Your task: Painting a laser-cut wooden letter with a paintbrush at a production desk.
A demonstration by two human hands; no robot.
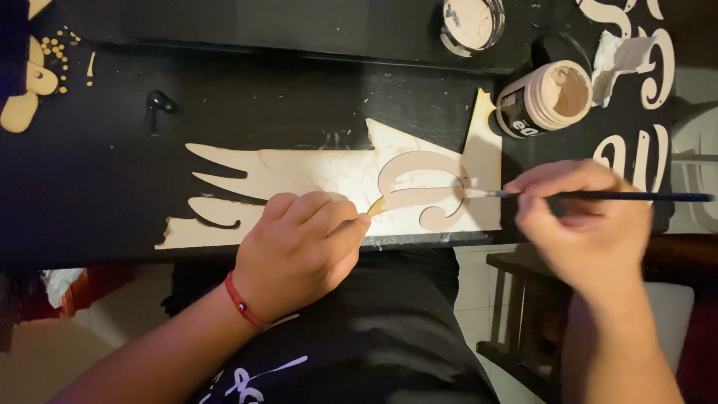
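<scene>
Right hand (580,217) is motion-blurred, finger detail hard to read; it pinches a thin dark-handled paintbrush (628,197) whose tip lies on the pale pink-painted curly wooden cutout letter (422,187). Brush handle runs out toward 3 o'clock.

Left hand (299,251) is curled, fingertips pressing the letter's unpainted tan tail at its 8 o'clock end; whether it pinches or just pins it down, cannot tell. Red cord bracelet (241,303) on that wrist.

Letter sits near frame centre, on a flat light plywood offcut with jagged finger-shaped cut-outs (299,176), which lies on the black tabletop (112,179). Offcut's near edge partly hidden by the left hand.

At 1 o'clock: open small round jar of beige paint with a black label band (546,97), tilted on its side, label text cut off. Just right of it, a crumpled white paper wipe (621,63). At 12–1 o'clock, top edge: round paint-smeared lid (471,22), cropped by the frame.

At 2–3 o'clock: white curly cutout letters (658,67), partly cut off and partly behind the right hand.

At 10 o'clock: small dark object (158,105), too dim to identify. Far 10–11 o'clock corner: tan wooden pieces (30,82), cropped.
</scene>
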